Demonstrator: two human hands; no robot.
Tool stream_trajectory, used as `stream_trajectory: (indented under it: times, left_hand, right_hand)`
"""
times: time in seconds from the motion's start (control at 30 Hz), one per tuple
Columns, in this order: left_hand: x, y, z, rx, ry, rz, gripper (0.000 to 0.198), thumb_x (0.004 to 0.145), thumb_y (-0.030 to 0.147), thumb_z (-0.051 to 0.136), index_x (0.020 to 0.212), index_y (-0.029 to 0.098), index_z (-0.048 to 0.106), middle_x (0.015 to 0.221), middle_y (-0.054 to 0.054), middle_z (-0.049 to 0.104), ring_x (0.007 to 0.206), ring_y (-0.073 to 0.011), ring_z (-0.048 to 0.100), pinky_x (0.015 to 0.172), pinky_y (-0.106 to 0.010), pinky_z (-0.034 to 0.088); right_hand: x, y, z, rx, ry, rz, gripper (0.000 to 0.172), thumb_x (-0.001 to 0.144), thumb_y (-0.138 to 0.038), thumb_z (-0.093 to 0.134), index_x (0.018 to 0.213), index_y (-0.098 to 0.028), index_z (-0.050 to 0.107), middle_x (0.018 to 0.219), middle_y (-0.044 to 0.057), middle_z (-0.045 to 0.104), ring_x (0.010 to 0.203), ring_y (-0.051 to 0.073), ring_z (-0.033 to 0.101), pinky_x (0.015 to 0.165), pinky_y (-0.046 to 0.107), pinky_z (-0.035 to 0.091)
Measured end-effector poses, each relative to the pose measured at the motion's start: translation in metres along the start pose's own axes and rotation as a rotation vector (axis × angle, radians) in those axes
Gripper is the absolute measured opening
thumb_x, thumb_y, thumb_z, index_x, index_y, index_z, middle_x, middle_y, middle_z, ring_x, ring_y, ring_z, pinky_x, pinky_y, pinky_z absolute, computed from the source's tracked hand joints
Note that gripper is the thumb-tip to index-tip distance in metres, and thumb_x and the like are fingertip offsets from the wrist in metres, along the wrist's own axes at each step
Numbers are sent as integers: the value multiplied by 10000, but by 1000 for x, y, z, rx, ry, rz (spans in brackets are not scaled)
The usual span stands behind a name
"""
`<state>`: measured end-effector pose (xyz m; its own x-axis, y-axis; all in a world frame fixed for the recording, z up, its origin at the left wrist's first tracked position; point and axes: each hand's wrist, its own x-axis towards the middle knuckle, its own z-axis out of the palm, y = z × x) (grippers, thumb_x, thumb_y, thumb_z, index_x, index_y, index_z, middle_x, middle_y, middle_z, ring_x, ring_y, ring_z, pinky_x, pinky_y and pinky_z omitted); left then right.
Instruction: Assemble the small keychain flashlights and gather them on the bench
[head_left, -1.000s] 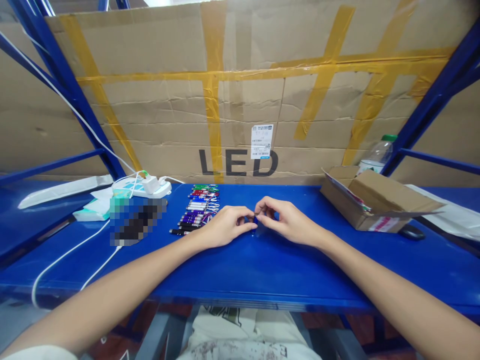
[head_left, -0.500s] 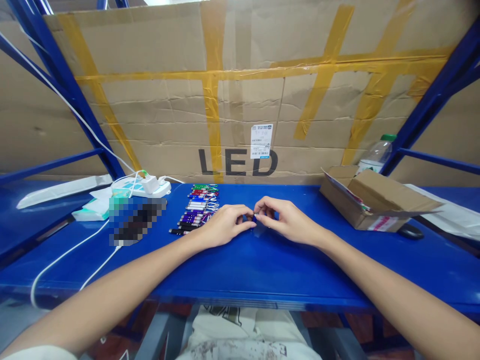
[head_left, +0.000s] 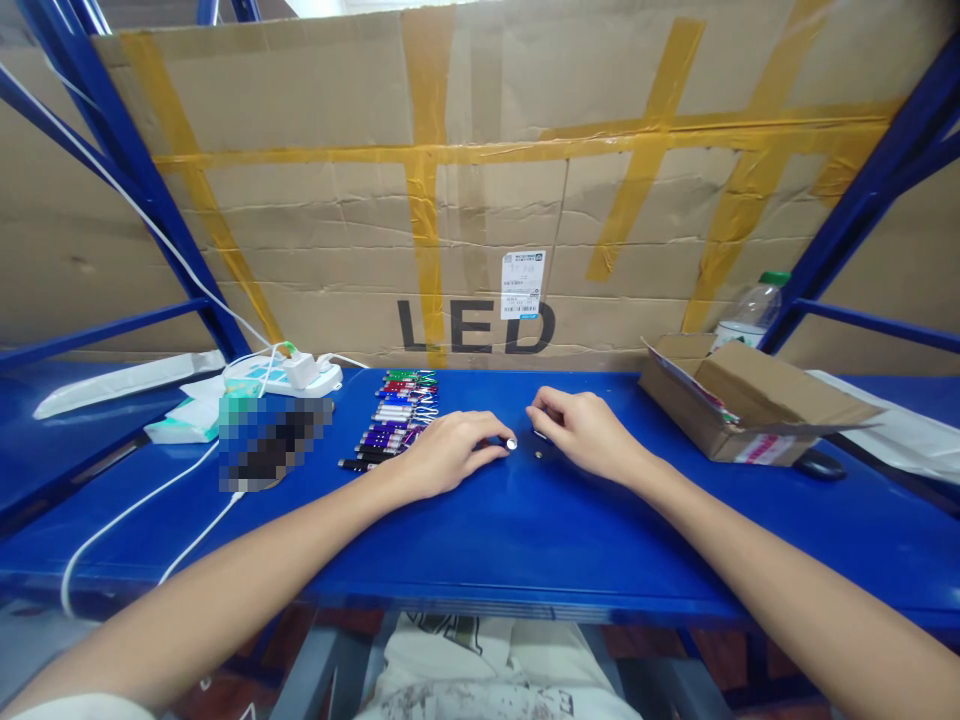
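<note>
head view: pinching shiny round piece (head_left: 511, 444) in left hand (head_left: 454, 453), just right of pen row (head_left: 394, 412); curling right hand (head_left: 583, 433) farther right, cannot tell on what; with pens already lined up, piece and loose tiny bit (head_left: 538, 455) outside row.

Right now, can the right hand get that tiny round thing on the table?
Probably yes: the tiny round thing lies on the blue table close by the right hand, and I see nothing between them. A silvery piece at that hand might make grabbing harder, though.
</note>
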<state>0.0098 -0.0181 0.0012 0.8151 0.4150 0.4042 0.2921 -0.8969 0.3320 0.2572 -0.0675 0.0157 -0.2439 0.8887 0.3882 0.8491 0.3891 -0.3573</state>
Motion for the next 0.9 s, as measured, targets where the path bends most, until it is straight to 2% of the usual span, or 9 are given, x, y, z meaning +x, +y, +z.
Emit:
stream_trajectory:
  times: [0.1,0.33,0.57,0.7,0.9]
  left_hand:
    - [0,-1,0,-1,-13,19,180,1075,267,627,1216,226,731,1227,-46,768,1125,-227,721,1013,-345,517]
    - [1,0,-1,10,-23,10,190,1082,260,612,1231,232,728,1236,-41,768,1142,-228,717,1020,-345,513]
    - [1,3,-2,44,-8,-52,190,1074,286,624,1219,223,728,1226,-58,759,1105,-236,719,984,-354,533]
    - [1,4,-3,48,-11,-62,186,1074,282,623,1215,219,725,1226,-58,758,1096,-236,719,970,-354,533]
    - [1,2,-3,49,1,-63,186,1067,264,632,1222,217,723,1231,-62,759,1092,-232,722,963,-342,533]
  right_hand:
    - [0,-2,-1,-73,-43,43,286,1082,-382,490,882,-226,623,722,19,714,630,188,594,624,295,303]
    - [-1,-5,1,-230,-273,57,214,1053,-312,535,881,-228,631,813,44,757,707,201,662,610,292,275]
    - [-5,-3,-3,-92,-407,-65,53,991,-257,600,943,-233,594,869,20,743,709,188,640,636,278,341]
    - [-5,-6,-3,18,-424,-148,88,944,-144,579,935,-232,572,885,19,726,732,185,633,676,278,387]
    - [-5,-7,-2,49,-399,-145,102,980,-134,538,976,-226,583,911,35,733,740,190,634,695,290,406]
